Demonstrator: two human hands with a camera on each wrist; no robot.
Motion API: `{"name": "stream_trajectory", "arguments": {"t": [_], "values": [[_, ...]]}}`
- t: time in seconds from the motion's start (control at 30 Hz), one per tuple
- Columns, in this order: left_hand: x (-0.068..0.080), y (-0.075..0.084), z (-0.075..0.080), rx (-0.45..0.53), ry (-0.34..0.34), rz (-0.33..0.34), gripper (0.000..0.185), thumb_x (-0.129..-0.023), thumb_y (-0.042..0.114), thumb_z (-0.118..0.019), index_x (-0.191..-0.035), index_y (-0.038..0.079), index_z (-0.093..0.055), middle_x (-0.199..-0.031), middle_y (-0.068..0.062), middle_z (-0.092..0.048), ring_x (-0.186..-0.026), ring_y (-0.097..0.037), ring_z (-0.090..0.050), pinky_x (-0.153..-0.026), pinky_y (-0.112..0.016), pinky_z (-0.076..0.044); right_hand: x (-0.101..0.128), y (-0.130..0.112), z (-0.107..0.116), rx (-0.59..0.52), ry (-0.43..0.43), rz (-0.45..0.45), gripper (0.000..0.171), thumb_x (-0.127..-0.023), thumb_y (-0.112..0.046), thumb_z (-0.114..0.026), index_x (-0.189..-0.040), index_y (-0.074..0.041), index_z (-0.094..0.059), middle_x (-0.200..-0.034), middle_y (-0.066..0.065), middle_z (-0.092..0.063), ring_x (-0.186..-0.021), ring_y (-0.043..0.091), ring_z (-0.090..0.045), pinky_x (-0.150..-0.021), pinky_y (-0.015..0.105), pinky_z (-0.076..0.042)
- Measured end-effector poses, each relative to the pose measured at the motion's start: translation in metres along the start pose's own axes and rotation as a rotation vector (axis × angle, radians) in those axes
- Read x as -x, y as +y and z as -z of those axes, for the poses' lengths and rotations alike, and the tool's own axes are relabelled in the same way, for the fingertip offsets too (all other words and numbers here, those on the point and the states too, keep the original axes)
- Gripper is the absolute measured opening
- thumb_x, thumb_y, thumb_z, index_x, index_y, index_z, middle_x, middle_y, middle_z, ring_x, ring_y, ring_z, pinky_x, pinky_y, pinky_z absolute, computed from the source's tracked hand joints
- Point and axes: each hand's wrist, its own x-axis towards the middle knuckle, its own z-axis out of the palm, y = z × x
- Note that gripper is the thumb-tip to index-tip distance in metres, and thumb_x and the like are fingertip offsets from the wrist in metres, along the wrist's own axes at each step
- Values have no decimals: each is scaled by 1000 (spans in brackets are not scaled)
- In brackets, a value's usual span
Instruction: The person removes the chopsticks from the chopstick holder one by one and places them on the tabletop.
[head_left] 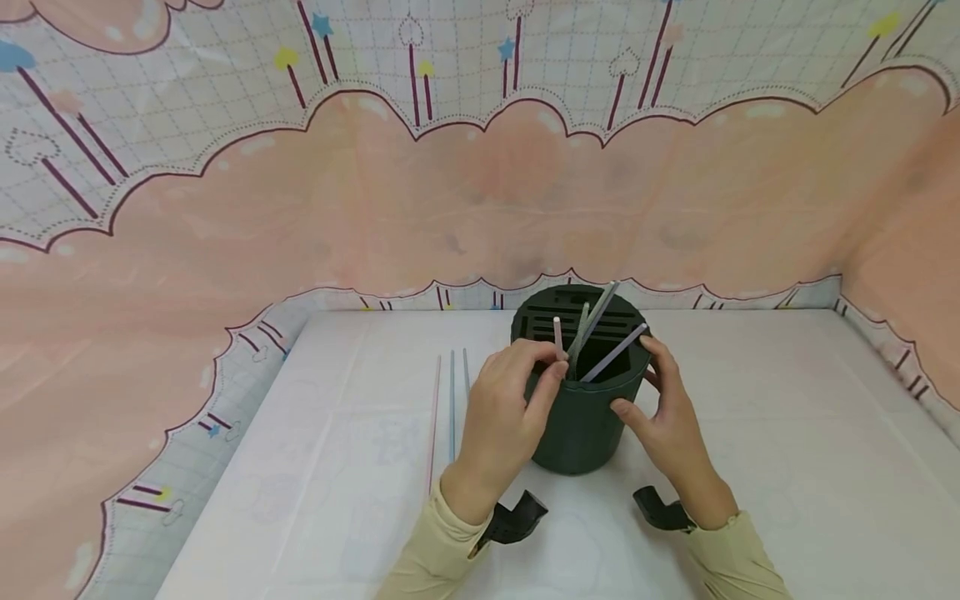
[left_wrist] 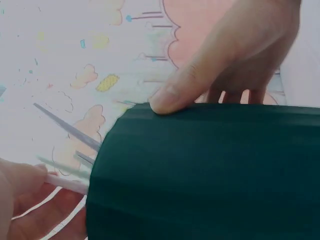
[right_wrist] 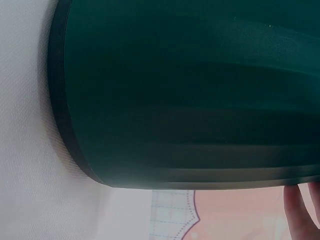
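Note:
A dark green round holder (head_left: 581,425) with a slotted insert stands on the white table (head_left: 765,433). My left hand (head_left: 558,364) pinches a pink straw (head_left: 558,333) upright at the holder's near rim. A green straw (head_left: 582,327), a grey straw (head_left: 602,310) and a lavender straw (head_left: 617,350) lean inside. My right hand (head_left: 643,382) grips the holder's right side, thumb on its front wall. In the left wrist view the holder (left_wrist: 210,175) fills the frame, with the right hand's thumb (left_wrist: 175,95) on it and the pink straw (left_wrist: 67,184) at lower left. The right wrist view shows only the holder's wall (right_wrist: 190,95).
Three straws lie side by side on the table left of the holder: pink (head_left: 433,417), blue (head_left: 452,400) and pale lavender (head_left: 466,373). A pink cloud-print cloth (head_left: 480,183) walls the table at the back and both sides.

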Motion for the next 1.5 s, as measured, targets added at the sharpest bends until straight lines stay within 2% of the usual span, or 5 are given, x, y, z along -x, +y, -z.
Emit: {"name": "stream_trajectory", "arguments": {"t": [0.4,0.73,0.97,1.37,1.5], "values": [[2,16,18,190,251,0,11,-86,4,-57,-97,4,-54,-92,-4,-57,-86,-14,-58,-73,-26,-49,5,-2,1,20,-13,14,73,-78,-13,-69,-136,-3,-25,-140,18,-27,-126,33,-28,-93,56,-30],[-2,15,56,597,432,-24,13,-89,-3,-47,-98,-13,-44,-89,-19,-55,-78,-26,-62,-68,-39,-51,4,-1,2,18,-9,-10,74,-78,-7,-68,-137,-6,-24,-139,17,-27,-125,30,-29,-94,57,-29],[-3,0,78,635,575,-45,15,-89,-2,-48,-95,-15,-45,-84,-22,-54,-69,-29,-62,-63,-37,-52,3,-1,1,14,-16,-19,74,-79,-8,-67,-138,-8,-23,-140,16,-27,-126,23,-28,-94,57,-28],[-7,-29,92,315,306,294,17,-88,4,-54,-100,-8,-57,-82,-17,-59,-68,-23,-61,-61,-31,-52,1,2,1,18,-13,-9,74,-79,-10,-68,-137,-7,-23,-140,17,-27,-126,20,-28,-94,57,-29],[-2,-64,83,176,231,402,22,-88,19,-57,-101,2,-61,-81,-9,-61,-62,-18,-61,-57,-27,-52,1,3,1,18,-12,-6,74,-78,-9,-68,-138,-8,-23,-140,17,-27,-125,13,-28,-94,57,-29]]}}
